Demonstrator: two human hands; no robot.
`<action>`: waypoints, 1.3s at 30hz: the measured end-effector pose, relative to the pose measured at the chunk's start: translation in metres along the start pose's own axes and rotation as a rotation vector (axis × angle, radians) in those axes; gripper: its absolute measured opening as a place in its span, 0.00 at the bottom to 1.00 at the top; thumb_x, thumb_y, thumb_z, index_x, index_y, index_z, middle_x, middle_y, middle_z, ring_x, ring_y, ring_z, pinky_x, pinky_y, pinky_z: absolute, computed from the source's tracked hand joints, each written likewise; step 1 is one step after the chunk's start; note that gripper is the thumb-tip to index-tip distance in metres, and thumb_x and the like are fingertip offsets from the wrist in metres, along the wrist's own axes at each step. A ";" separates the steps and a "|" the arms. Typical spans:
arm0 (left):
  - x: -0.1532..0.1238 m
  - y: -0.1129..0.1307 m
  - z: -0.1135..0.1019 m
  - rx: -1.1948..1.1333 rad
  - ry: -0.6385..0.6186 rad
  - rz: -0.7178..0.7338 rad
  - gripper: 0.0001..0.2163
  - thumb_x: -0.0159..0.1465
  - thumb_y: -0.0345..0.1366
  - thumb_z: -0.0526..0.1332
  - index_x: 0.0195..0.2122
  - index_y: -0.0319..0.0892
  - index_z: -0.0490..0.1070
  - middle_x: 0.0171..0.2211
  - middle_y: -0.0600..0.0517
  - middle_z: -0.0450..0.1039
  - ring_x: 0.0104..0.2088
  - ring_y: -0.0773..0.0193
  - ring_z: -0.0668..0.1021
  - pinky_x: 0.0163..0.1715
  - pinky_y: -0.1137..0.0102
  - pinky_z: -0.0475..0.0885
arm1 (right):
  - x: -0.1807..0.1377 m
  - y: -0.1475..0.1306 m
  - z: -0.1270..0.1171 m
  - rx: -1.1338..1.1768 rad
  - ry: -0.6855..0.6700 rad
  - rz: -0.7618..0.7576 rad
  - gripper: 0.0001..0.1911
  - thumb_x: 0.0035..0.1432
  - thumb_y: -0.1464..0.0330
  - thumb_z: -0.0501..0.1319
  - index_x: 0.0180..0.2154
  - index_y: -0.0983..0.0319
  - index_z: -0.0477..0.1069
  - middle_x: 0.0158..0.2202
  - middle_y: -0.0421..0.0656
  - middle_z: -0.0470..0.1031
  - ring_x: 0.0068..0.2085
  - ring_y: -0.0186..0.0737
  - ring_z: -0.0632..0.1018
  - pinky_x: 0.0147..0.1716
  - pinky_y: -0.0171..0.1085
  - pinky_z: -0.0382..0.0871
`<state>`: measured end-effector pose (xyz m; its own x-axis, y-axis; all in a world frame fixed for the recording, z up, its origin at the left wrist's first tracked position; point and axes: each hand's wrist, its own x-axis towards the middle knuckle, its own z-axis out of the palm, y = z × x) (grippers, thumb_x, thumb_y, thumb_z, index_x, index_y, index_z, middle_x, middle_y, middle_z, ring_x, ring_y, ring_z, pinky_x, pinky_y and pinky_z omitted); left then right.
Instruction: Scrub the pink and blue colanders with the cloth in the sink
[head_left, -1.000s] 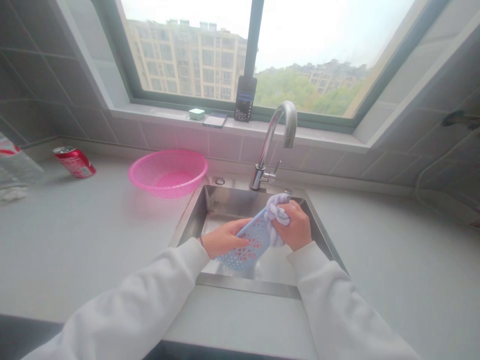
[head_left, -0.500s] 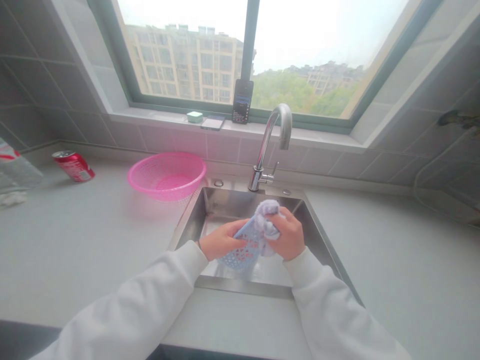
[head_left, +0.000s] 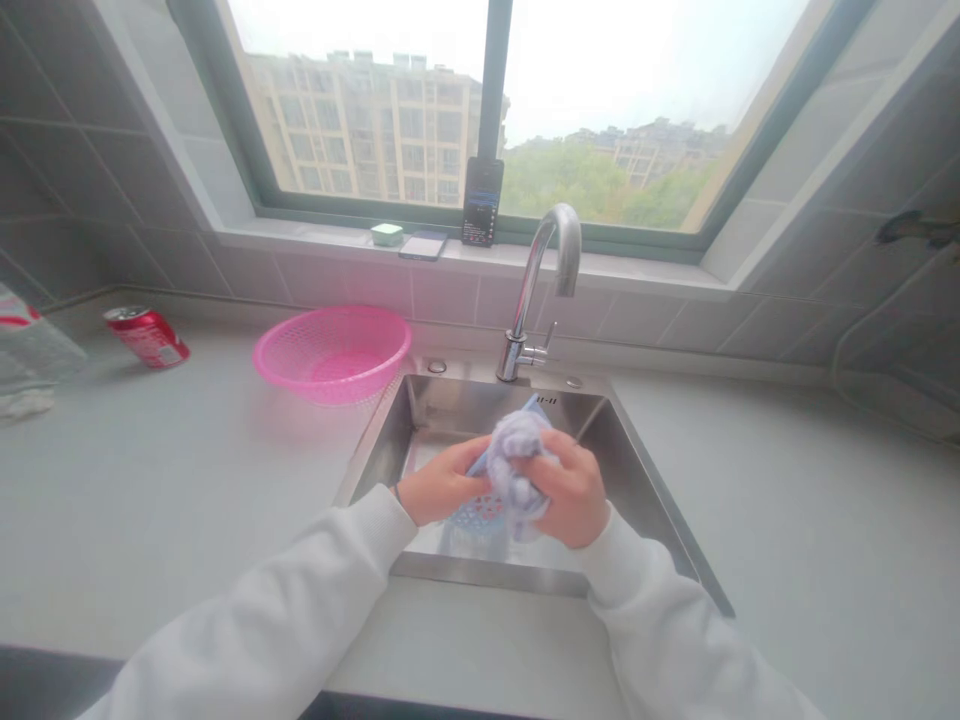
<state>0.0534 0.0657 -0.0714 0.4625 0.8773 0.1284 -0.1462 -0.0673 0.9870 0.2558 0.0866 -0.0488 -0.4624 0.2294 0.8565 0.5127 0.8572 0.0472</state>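
Over the steel sink (head_left: 656, 500), my left hand (head_left: 444, 482) grips the rim of a light blue plastic basket (head_left: 478, 514) with a lattice of holes, held tilted. A bunched whitish-lavender cloth (head_left: 517, 470) is in my right hand (head_left: 574, 490), pressed against the basket's side and rim. The cloth and my right fingers cover much of the basket, though a corner of its rim shows above the cloth. Behind the hands stands a chrome faucet (head_left: 559, 250); whether water runs from it cannot be seen.
A pink mesh basket (head_left: 334, 355) sits left of the sink. Farther left are a red drink can (head_left: 146, 336) and a clear plastic bottle or bag (head_left: 34, 345). On the windowsill are an upright phone (head_left: 482, 202), a flat phone-like slab (head_left: 424, 246) and a small green box (head_left: 387, 235).
My right hand has moved the cloth left and slightly down along the basket's rim, covering more of it. My left hand keeps its grip in nearly the same place.
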 end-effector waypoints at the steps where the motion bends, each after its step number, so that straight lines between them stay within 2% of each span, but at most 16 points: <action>1: 0.000 0.000 -0.001 0.033 0.013 0.020 0.26 0.58 0.39 0.71 0.58 0.39 0.76 0.50 0.43 0.80 0.51 0.47 0.79 0.53 0.59 0.73 | 0.002 -0.008 0.002 0.031 -0.034 -0.064 0.05 0.58 0.68 0.64 0.34 0.56 0.80 0.38 0.44 0.81 0.36 0.40 0.82 0.33 0.34 0.77; 3: 0.000 0.000 -0.003 0.071 0.012 0.026 0.25 0.58 0.39 0.72 0.56 0.39 0.77 0.50 0.43 0.80 0.52 0.47 0.79 0.55 0.58 0.72 | 0.003 -0.008 0.003 0.043 -0.069 -0.074 0.05 0.58 0.67 0.64 0.34 0.56 0.80 0.37 0.44 0.82 0.35 0.39 0.82 0.32 0.34 0.77; 7: -0.003 0.003 -0.005 -0.012 -0.083 -0.069 0.31 0.58 0.39 0.71 0.64 0.40 0.71 0.53 0.42 0.79 0.50 0.46 0.80 0.52 0.57 0.74 | -0.003 0.033 -0.001 -0.087 0.019 0.201 0.08 0.57 0.67 0.63 0.38 0.57 0.81 0.39 0.46 0.81 0.37 0.43 0.83 0.35 0.38 0.80; 9: -0.003 0.003 -0.003 -0.023 -0.095 -0.073 0.33 0.59 0.39 0.70 0.66 0.41 0.68 0.54 0.42 0.78 0.51 0.46 0.80 0.51 0.57 0.75 | -0.004 0.039 -0.003 -0.119 0.076 0.253 0.08 0.56 0.67 0.63 0.37 0.58 0.81 0.39 0.47 0.80 0.35 0.44 0.82 0.33 0.39 0.80; 12: 0.000 -0.001 -0.001 0.060 -0.010 0.016 0.28 0.59 0.40 0.70 0.61 0.38 0.74 0.53 0.42 0.79 0.53 0.46 0.79 0.55 0.57 0.73 | -0.001 0.010 0.002 -0.038 0.057 0.090 0.06 0.57 0.68 0.64 0.36 0.58 0.80 0.40 0.47 0.80 0.37 0.43 0.82 0.35 0.38 0.79; 15: 0.002 -0.003 -0.004 0.113 0.045 0.081 0.23 0.59 0.40 0.70 0.54 0.36 0.78 0.51 0.41 0.80 0.53 0.46 0.79 0.58 0.57 0.71 | 0.002 -0.016 0.008 0.105 -0.061 -0.114 0.05 0.57 0.69 0.63 0.32 0.57 0.78 0.35 0.44 0.80 0.34 0.40 0.81 0.34 0.36 0.77; 17: 0.000 -0.001 -0.007 0.124 0.018 0.053 0.24 0.59 0.39 0.70 0.56 0.37 0.77 0.52 0.42 0.80 0.53 0.47 0.79 0.57 0.57 0.71 | 0.001 -0.008 0.008 0.092 -0.053 -0.035 0.05 0.58 0.68 0.64 0.35 0.57 0.80 0.39 0.46 0.81 0.37 0.41 0.82 0.37 0.36 0.78; 19: -0.001 0.002 -0.009 0.099 -0.047 -0.016 0.28 0.59 0.38 0.70 0.61 0.39 0.73 0.53 0.43 0.79 0.52 0.47 0.79 0.54 0.57 0.73 | -0.002 0.016 0.005 0.010 0.008 0.110 0.09 0.57 0.67 0.64 0.39 0.58 0.81 0.42 0.48 0.81 0.39 0.44 0.83 0.38 0.38 0.79; 22: -0.001 0.003 -0.007 0.052 -0.123 -0.064 0.32 0.60 0.38 0.69 0.66 0.41 0.67 0.54 0.43 0.78 0.51 0.47 0.80 0.52 0.57 0.75 | -0.006 0.040 -0.001 -0.117 0.089 0.251 0.09 0.55 0.67 0.64 0.38 0.59 0.81 0.39 0.48 0.80 0.34 0.44 0.82 0.33 0.40 0.79; 24: 0.001 0.001 -0.005 0.099 -0.090 -0.018 0.30 0.60 0.38 0.69 0.64 0.40 0.70 0.54 0.43 0.79 0.52 0.47 0.79 0.54 0.57 0.74 | -0.005 0.030 0.000 -0.115 0.071 0.195 0.08 0.56 0.67 0.64 0.37 0.58 0.81 0.39 0.47 0.80 0.35 0.44 0.83 0.34 0.39 0.80; 28: 0.002 -0.001 -0.008 0.204 -0.003 0.062 0.22 0.60 0.38 0.68 0.54 0.36 0.78 0.49 0.43 0.81 0.51 0.47 0.79 0.57 0.56 0.72 | -0.002 -0.011 0.009 0.084 -0.068 -0.067 0.05 0.57 0.67 0.64 0.34 0.56 0.80 0.38 0.45 0.81 0.37 0.41 0.82 0.36 0.36 0.79; 30: 0.000 0.002 -0.011 0.214 -0.018 0.045 0.22 0.60 0.38 0.68 0.55 0.37 0.77 0.50 0.43 0.81 0.51 0.48 0.79 0.57 0.57 0.72 | -0.002 -0.009 0.010 0.127 -0.055 -0.023 0.05 0.57 0.67 0.65 0.35 0.56 0.80 0.40 0.46 0.81 0.38 0.41 0.83 0.37 0.36 0.80; 33: -0.003 0.009 -0.013 0.133 -0.108 -0.038 0.29 0.60 0.37 0.68 0.64 0.39 0.70 0.52 0.44 0.80 0.50 0.49 0.80 0.52 0.58 0.75 | -0.007 0.023 0.005 0.021 0.045 0.196 0.08 0.55 0.69 0.64 0.37 0.58 0.80 0.40 0.47 0.81 0.38 0.44 0.83 0.36 0.40 0.81; 35: -0.004 0.010 -0.012 0.084 -0.161 -0.085 0.33 0.60 0.37 0.67 0.68 0.41 0.66 0.52 0.44 0.80 0.49 0.49 0.81 0.49 0.59 0.76 | -0.009 0.037 0.001 -0.057 0.088 0.283 0.08 0.53 0.70 0.64 0.37 0.58 0.79 0.38 0.47 0.80 0.36 0.46 0.83 0.33 0.41 0.81; 37: -0.003 0.009 -0.010 0.125 -0.149 -0.069 0.31 0.60 0.37 0.67 0.66 0.41 0.68 0.51 0.44 0.80 0.49 0.49 0.80 0.50 0.59 0.76 | -0.010 0.032 0.000 -0.057 0.080 0.242 0.09 0.53 0.70 0.64 0.37 0.58 0.80 0.39 0.47 0.80 0.36 0.45 0.83 0.34 0.41 0.81; 39: -0.001 0.006 -0.010 0.206 -0.095 -0.017 0.26 0.59 0.36 0.67 0.60 0.39 0.74 0.49 0.45 0.81 0.50 0.48 0.79 0.54 0.57 0.74 | -0.008 0.013 0.004 0.011 0.027 0.103 0.08 0.56 0.69 0.64 0.38 0.56 0.80 0.40 0.47 0.80 0.37 0.43 0.83 0.36 0.38 0.80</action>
<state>0.0430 0.0690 -0.0670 0.5451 0.8311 0.1104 0.0398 -0.1572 0.9868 0.2635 0.0972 -0.0570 -0.3882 0.3041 0.8699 0.5485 0.8348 -0.0471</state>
